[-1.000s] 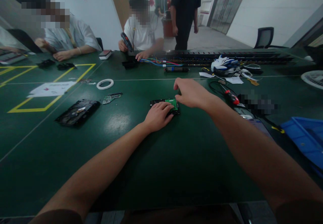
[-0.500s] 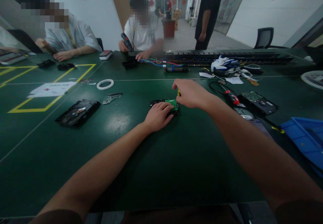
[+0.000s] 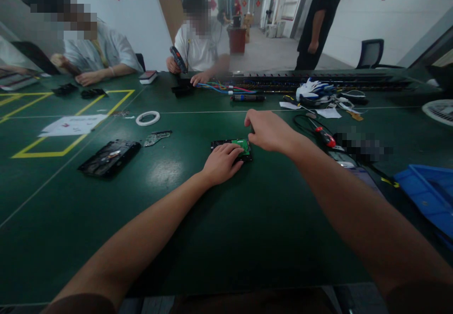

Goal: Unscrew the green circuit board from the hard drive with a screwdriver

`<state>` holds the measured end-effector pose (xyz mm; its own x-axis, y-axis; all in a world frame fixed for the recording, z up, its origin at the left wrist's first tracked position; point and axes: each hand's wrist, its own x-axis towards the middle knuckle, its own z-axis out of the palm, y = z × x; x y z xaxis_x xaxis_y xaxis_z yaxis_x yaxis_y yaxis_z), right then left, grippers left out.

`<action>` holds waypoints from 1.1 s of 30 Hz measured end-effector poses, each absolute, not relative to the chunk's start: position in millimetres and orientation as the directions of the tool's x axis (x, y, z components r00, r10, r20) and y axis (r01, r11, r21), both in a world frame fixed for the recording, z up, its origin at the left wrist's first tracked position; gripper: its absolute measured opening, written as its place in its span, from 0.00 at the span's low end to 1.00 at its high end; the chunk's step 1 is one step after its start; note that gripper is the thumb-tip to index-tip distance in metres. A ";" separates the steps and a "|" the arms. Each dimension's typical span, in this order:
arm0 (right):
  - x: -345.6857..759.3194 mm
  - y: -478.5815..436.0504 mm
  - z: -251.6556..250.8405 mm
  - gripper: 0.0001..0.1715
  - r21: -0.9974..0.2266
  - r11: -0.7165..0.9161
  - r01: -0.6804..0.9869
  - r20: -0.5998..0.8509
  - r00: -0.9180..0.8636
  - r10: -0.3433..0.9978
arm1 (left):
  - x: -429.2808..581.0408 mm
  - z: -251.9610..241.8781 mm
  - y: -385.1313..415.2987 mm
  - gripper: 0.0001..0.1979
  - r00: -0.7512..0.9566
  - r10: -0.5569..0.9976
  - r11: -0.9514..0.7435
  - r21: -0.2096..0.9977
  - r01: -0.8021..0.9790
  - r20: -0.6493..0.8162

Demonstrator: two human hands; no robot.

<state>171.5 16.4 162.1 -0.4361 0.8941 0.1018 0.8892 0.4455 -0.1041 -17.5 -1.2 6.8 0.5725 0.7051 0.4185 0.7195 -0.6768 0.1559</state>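
Note:
A hard drive (image 3: pixel 226 142) with a green label lies flat on the dark green table in front of me. My left hand (image 3: pixel 222 162) grips it from the near side, fingers over its top and thumb along the near edge. Above the drive's right end, my right hand (image 3: pixel 267 129) is closed around a small screwdriver. The curled fingers hide nearly all of that tool, and its tip cannot be made out. Left of the drive lie a loose circuit board (image 3: pixel 157 137) and another black drive (image 3: pixel 109 157).
A white tape ring (image 3: pixel 147 118) and paper sheet (image 3: pixel 72 124) lie at left. To the right are a red-handled screwdriver (image 3: pixel 324 136), a blue bin (image 3: pixel 426 191) and gloves (image 3: pixel 314 88). Across the table, a co-worker's hand holds a power screwdriver (image 3: pixel 178 59). Another person stands behind.
My right hand has shifted and turned slightly, and the yellow on its screwdriver no longer shows. My left hand and the drive stay put. The standing person has moved right.

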 end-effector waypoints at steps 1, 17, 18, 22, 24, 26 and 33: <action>171.6 16.4 162.2 0.22 -0.118 0.450 0.885 0.097 -0.441 0.892 | -17.4 7.0 -1.3 0.19 0.573 0.705 -0.677 0.156 0.719 0.419; 173.8 17.8 160.7 0.19 -0.079 0.403 0.912 0.093 -0.396 0.914 | -17.7 8.2 -1.7 0.19 0.578 0.705 -0.679 0.155 0.718 0.411; 173.8 17.8 160.7 0.19 -0.094 0.411 0.907 0.098 -0.402 0.910 | -17.7 8.4 -1.8 0.19 0.578 0.706 -0.679 0.159 0.717 0.409; 173.9 18.0 159.7 0.23 -0.130 0.412 0.902 0.114 -0.399 0.910 | -17.9 8.7 -2.1 0.19 0.577 0.709 -0.679 0.168 0.715 0.405; 173.9 17.9 159.3 0.22 -0.132 0.417 0.899 0.117 -0.403 0.907 | -17.6 8.2 -1.8 0.19 0.575 0.711 -0.676 0.167 0.717 0.405; 173.7 17.9 159.4 0.19 -0.137 0.419 0.898 0.119 -0.405 0.907 | -17.2 7.3 -1.3 0.19 0.571 0.713 -0.673 0.168 0.721 0.406; 172.4 17.8 159.3 0.16 -0.166 0.402 0.900 0.130 -0.384 0.914 | -16.9 6.6 -1.2 0.19 0.576 0.704 -0.681 0.164 0.714 0.416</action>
